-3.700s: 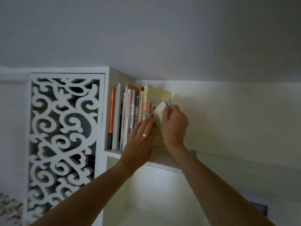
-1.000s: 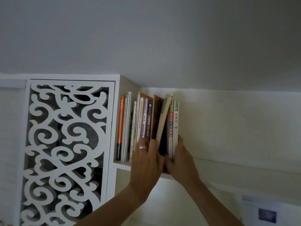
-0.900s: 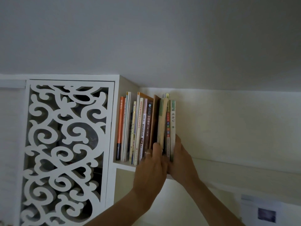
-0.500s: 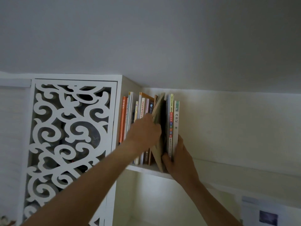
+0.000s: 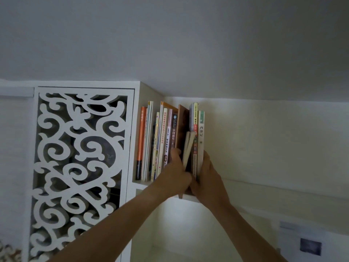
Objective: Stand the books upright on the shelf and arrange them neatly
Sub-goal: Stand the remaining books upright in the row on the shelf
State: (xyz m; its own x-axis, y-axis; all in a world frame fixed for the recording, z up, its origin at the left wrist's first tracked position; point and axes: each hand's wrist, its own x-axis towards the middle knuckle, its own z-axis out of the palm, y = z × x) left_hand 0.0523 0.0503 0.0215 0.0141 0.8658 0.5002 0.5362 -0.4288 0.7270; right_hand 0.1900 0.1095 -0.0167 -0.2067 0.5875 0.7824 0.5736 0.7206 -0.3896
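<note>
1. Books (image 5: 170, 140) are standing in a row on the shelf (image 5: 190, 197), filling its left end against the white cabinet side; the fretwork panel (image 5: 79, 167) is lying at nine o'clock from them.
2. Most spines are sitting upright and close together, but a pale thin book (image 5: 188, 146) is leaning in a gap between the brown book (image 5: 183, 127) and the two white-spined books at the row's right end, so the row is not yet neat.
3. The left hand (image 5: 175, 174) is reaching into that gap at six o'clock from the brown book, fingers curled in beside the pale book's lower edge; whether it is truly gripping the book I cannot tell, as the hand is blurred.
4. The right hand (image 5: 207, 178) is lying flat against the outer face of the last white-spined book (image 5: 201, 142), at three o'clock of the row, fingers straight and pressing, seemingly acting as a bookend so nothing topples rightward.
5. Judging from this, the step in hand is seating the leaning book upright, then closing the gap.
</note>
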